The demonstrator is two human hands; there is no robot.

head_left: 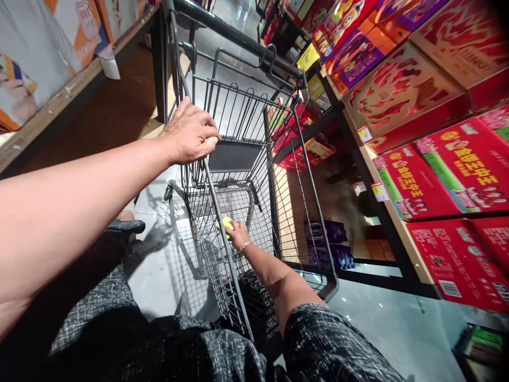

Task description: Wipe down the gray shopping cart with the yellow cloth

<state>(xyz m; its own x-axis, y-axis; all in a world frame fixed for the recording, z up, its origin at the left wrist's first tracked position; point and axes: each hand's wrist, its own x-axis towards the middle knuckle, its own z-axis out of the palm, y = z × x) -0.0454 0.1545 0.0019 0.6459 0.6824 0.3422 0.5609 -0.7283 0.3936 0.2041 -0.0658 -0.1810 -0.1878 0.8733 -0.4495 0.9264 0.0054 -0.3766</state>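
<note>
A dark metal shopping cart with wire-mesh sides stands in front of me, tilted in my view. My left hand rests over its near left top rail, fingers curled around the bar. Reaching down inside the basket, my right hand has its fingers closed on a small bright yellow cloth. That cloth is against the inner face of the left mesh side, partly covered by my fingers. A thin bracelet circles my right wrist.
Shelves with red gift boxes and gold-red cartons line the right side. A wooden shelf with large white and orange boxes stands close on the left. Purple packs lie low beyond the cart's right side. The floor is shiny grey.
</note>
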